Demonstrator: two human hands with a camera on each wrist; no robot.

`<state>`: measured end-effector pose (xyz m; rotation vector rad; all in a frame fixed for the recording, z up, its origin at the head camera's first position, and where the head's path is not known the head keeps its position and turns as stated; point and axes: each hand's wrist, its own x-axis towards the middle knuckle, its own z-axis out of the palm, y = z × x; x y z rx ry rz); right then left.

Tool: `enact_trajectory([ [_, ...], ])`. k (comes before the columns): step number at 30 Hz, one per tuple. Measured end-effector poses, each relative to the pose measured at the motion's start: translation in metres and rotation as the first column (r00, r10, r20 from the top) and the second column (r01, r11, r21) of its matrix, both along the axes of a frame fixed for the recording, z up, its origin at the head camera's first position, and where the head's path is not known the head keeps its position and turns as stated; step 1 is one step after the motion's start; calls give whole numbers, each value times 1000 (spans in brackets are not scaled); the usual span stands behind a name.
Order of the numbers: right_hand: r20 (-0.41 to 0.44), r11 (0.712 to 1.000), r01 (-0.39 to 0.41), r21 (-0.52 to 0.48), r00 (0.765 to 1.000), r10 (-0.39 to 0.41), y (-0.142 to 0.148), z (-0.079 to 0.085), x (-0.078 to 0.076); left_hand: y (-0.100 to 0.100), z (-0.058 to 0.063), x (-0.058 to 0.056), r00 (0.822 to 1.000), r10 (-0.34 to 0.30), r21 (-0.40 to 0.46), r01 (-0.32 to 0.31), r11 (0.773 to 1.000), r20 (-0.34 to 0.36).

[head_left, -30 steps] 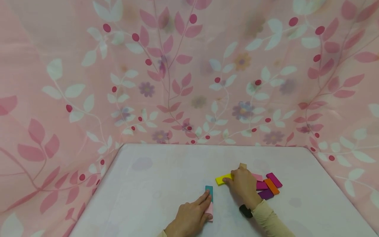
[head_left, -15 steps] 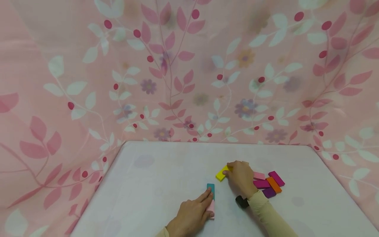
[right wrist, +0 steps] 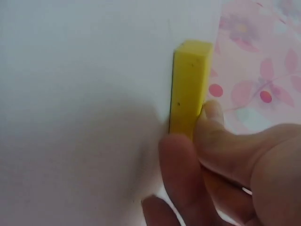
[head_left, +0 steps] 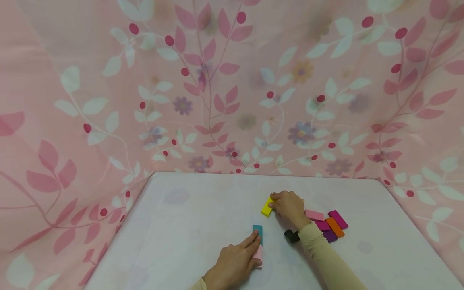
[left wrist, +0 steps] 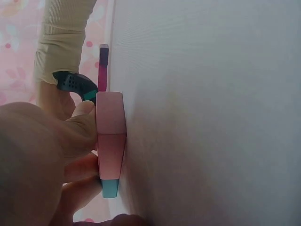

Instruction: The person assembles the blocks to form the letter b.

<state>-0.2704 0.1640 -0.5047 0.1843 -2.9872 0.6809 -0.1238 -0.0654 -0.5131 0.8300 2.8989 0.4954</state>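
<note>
In the head view my left hand (head_left: 233, 264) lies over a short row, its extended fingers on the teal block (head_left: 257, 228) and its thumb by the near end of the light pink block (head_left: 257, 252). The left wrist view shows the pink block (left wrist: 111, 155) standing end to end with the teal block (left wrist: 110, 188). To the right and farther back, my right hand (head_left: 288, 207) pinches a yellow block (head_left: 266, 207) between thumb and fingers. Up close in the right wrist view, the yellow block (right wrist: 188, 89) sticks out past the fingertips, close over the white surface.
Right of my right hand lies a loose cluster: a pink block (head_left: 314, 215), a magenta block (head_left: 338, 219), an orange block (head_left: 335, 227) and a purple block (head_left: 330, 236). A tan block (head_left: 302, 203) is mostly hidden behind that hand. A floral curtain (head_left: 224, 100) surrounds the white table (head_left: 188, 225).
My right hand has moved the yellow block away from the cluster, back and slightly left, turning it to a steeper angle. My left hand stays on the teal and pink blocks.
</note>
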Motion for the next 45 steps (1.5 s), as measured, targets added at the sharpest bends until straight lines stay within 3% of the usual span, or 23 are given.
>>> enact_trajectory([
  [6, 98, 994, -25, -105, 995, 36, -4, 0, -3, -1, 0, 0, 1000, 0, -12, 0, 1000, 13],
  [15, 51, 974, -170, -153, 982, 180, -11, -5, 0, 0, 0, -1, 1000, -4, 3, 4, 1000, 9],
  [21, 75, 927, -260, -269, 954, 289, -10, -11, 2, 2, 1, -1, 999, 0, 8, 0, 1000, 32],
  [28, 92, 910, -273, -313, 945, 315, -11, -13, 3, 2, -1, -2, 999, 9, -3, -9, 1000, 44],
  [34, 119, 873, -313, -374, 917, 380, -11, -13, 4, 2, -3, -2, 999, 18, -5, -18, 1000, 40],
  [45, 104, 851, -342, -398, 905, 412, -4, -18, 2, 2, -3, -2, 1000, 11, 11, -11, 1000, 5],
])
